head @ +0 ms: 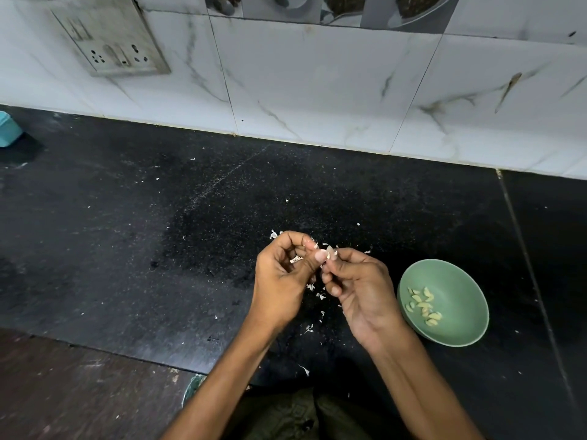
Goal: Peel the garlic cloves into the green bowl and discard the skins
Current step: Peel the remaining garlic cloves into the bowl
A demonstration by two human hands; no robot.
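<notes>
Garlic clove (pixel 330 251) pinched between both hands, raised above the black counter (pixel 127 249). Left hand (pixel 282 274): fingers curled inward, thumb extended up, its tip pressed against the clove. Right hand (pixel 359 287): thumb and fingertips pinch the clove's right side, other fingers folded loosely under the palm. Both forearms enter from the bottom edge and converge; the hands touch at the clove. Loose skins (pixel 313 289) scattered on the counter directly beneath and just beyond the hands, a few more back toward the wrists. Green bowl (pixel 457 331) on the counter just right of the right hand, apart from it; peeled cloves (pixel 424 304) lie in its bottom. Marble-tiled wall (pixel 317 84) beyond the hands; socket plate (pixel 111 39) far up-left
</notes>
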